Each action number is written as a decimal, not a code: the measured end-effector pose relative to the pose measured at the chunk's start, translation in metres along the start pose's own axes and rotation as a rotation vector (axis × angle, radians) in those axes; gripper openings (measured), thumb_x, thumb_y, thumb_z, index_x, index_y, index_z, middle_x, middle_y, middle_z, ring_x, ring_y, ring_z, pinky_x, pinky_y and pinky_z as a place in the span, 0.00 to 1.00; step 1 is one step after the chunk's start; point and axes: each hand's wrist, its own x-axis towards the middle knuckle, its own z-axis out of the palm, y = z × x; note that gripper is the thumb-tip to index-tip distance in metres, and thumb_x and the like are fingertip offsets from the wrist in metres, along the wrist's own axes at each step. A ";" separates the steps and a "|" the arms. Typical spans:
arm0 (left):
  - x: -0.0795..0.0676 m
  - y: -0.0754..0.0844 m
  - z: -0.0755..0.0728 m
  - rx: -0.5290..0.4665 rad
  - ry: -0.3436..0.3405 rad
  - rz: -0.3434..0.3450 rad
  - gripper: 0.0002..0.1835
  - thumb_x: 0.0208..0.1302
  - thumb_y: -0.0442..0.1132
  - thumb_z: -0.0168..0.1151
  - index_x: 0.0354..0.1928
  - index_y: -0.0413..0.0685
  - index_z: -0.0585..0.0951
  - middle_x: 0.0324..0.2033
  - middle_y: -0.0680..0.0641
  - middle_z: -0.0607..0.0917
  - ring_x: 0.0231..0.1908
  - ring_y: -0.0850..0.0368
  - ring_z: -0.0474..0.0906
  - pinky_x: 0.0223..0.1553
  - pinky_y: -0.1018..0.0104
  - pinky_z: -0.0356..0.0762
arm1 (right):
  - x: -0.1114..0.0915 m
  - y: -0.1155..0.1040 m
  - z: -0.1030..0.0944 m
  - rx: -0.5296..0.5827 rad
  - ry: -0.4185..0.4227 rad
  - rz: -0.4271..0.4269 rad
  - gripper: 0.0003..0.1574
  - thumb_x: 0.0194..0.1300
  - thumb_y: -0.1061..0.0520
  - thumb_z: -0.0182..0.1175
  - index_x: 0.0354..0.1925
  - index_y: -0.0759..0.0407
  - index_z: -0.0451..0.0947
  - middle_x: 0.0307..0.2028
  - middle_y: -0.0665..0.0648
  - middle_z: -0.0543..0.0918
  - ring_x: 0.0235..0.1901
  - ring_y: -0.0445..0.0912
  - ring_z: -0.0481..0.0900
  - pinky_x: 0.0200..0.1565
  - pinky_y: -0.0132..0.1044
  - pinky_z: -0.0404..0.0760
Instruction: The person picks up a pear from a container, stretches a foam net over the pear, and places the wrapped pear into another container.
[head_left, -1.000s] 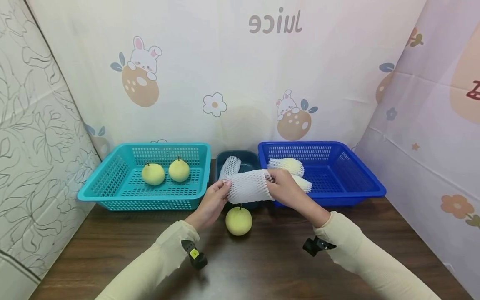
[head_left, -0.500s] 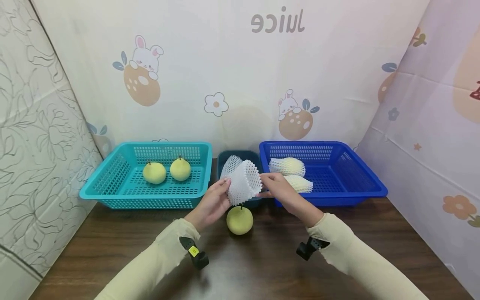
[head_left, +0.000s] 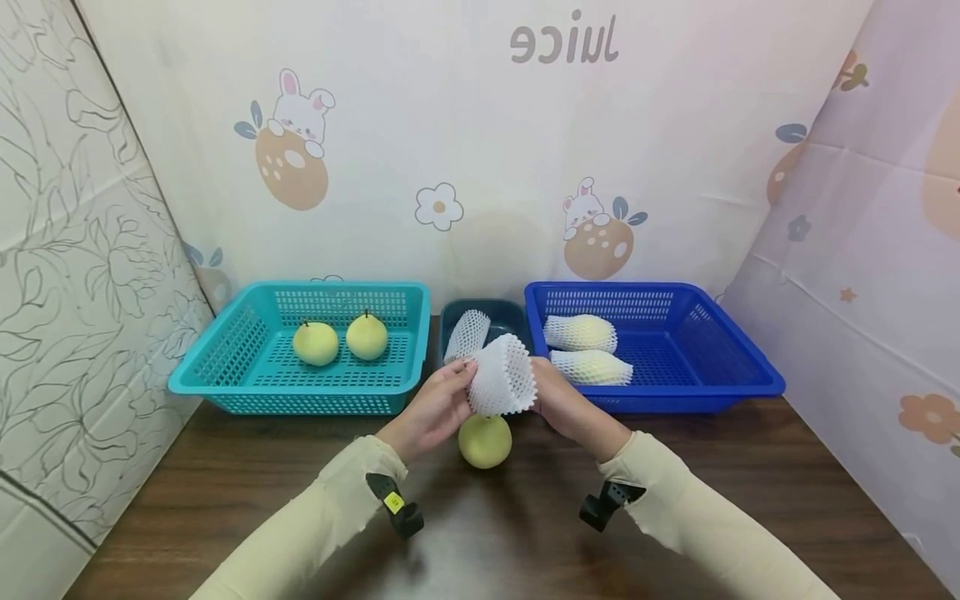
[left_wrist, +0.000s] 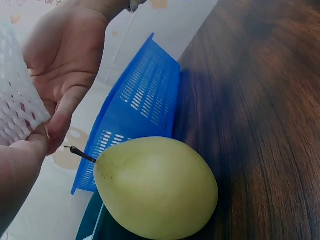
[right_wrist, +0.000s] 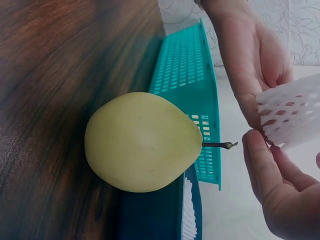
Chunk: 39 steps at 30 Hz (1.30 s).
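A white foam net sleeve (head_left: 495,375) is held up by my left hand (head_left: 433,410), which pinches its left end between thumb and fingers. Its other end gapes round towards my right hand (head_left: 562,404). In the right wrist view the right fingers (right_wrist: 260,167) lie loosely extended at the sleeve's edge, with the thumb apart from them; part of this hand is hidden behind the sleeve in the head view. Just below the hands a yellow pear (head_left: 485,443) stands on the table, stem up, touched by neither hand.
Two bare pears (head_left: 315,343) lie in the turquoise basket (head_left: 300,402) at left. A small dark teal bin (head_left: 510,312) behind the hands holds another foam sleeve (head_left: 467,335). At right, the blue basket (head_left: 697,390) contains two sleeved pears (head_left: 592,367).
My right hand has drawn out of the sleeve's right end and moved left, behind its rim. The sleeve has turned, its mouth now facing right. The left hand keeps its pinch; the pear stays put.
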 end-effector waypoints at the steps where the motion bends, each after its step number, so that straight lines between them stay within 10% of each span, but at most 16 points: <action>1: 0.000 0.000 -0.001 0.002 0.001 0.001 0.24 0.77 0.38 0.36 0.71 0.38 0.54 0.67 0.39 0.60 0.65 0.49 0.59 0.64 0.53 0.57 | 0.001 -0.001 0.000 0.002 0.005 0.017 0.15 0.73 0.52 0.46 0.39 0.59 0.76 0.32 0.50 0.79 0.33 0.39 0.77 0.39 0.34 0.78; 6: 0.000 0.001 -0.004 0.011 0.002 0.009 0.25 0.77 0.34 0.31 0.72 0.36 0.48 0.70 0.37 0.55 0.68 0.46 0.51 0.65 0.50 0.52 | 0.005 -0.002 0.000 0.049 0.016 0.077 0.20 0.72 0.53 0.49 0.49 0.71 0.73 0.37 0.57 0.81 0.38 0.46 0.81 0.46 0.42 0.79; 15: -0.001 -0.003 -0.008 0.072 0.030 0.015 0.24 0.77 0.36 0.35 0.72 0.43 0.54 0.68 0.38 0.62 0.64 0.48 0.62 0.62 0.48 0.60 | 0.006 0.003 -0.005 0.328 -0.053 0.118 0.06 0.71 0.61 0.50 0.42 0.60 0.73 0.37 0.55 0.80 0.38 0.45 0.78 0.46 0.39 0.77; 26: 0.000 -0.001 -0.010 0.053 0.038 0.018 0.23 0.77 0.37 0.37 0.69 0.39 0.57 0.66 0.41 0.64 0.62 0.51 0.63 0.62 0.51 0.60 | 0.006 0.000 -0.007 0.411 -0.169 0.341 0.31 0.75 0.49 0.44 0.66 0.65 0.52 0.54 0.61 0.71 0.49 0.50 0.75 0.53 0.43 0.74; 39: -0.004 -0.001 -0.014 -0.079 0.080 -0.055 0.23 0.78 0.41 0.37 0.69 0.41 0.58 0.63 0.42 0.66 0.60 0.51 0.64 0.62 0.55 0.61 | 0.003 0.006 -0.010 0.641 -0.033 0.220 0.15 0.76 0.50 0.43 0.47 0.57 0.73 0.43 0.51 0.81 0.44 0.42 0.77 0.50 0.38 0.73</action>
